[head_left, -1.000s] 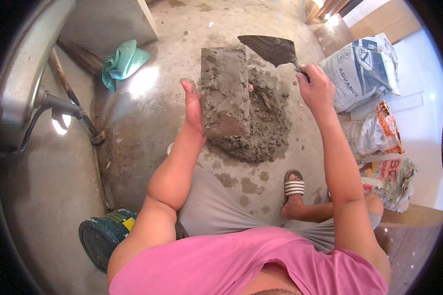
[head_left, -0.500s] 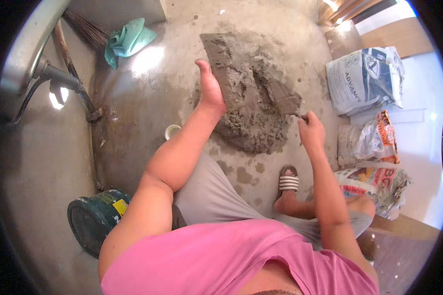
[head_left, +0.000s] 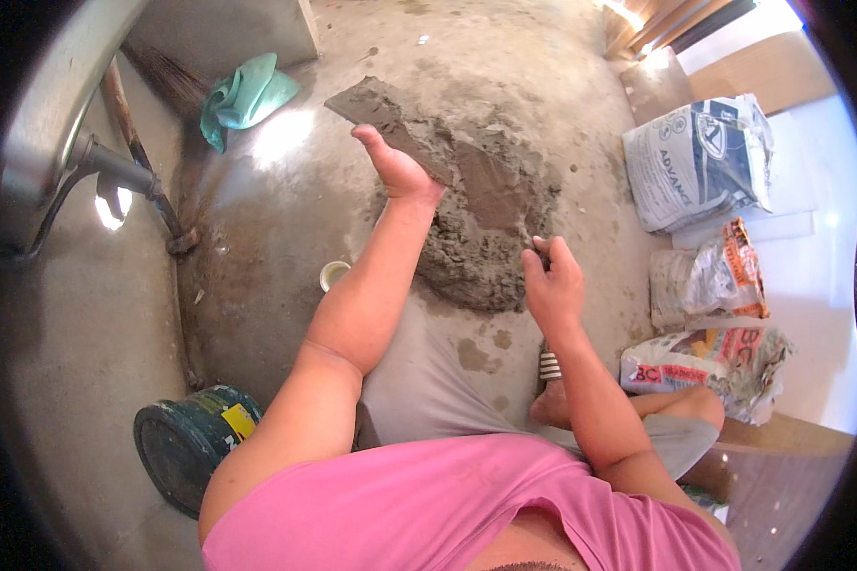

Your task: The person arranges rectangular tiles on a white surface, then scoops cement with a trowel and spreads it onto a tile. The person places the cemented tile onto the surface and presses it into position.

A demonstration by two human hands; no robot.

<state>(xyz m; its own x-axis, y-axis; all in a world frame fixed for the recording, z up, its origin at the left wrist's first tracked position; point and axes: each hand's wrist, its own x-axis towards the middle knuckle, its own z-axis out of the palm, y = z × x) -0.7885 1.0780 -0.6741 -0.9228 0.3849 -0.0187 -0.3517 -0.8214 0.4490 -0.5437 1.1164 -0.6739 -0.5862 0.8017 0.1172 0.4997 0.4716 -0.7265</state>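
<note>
At upper centre, a mortar-coated board [head_left: 383, 112] is held tilted by the left hand [head_left: 402, 173], its thumb outstretched, other fingers hidden. At centre, a trowel [head_left: 493, 193] is gripped by the right hand [head_left: 554, 278] at the mortar heap [head_left: 471, 271].

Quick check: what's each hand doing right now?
Left hand: holding the mortar-covered board, thumb stuck out, other fingers hidden.
Right hand: closed, holding the trowel by its handle.
</note>
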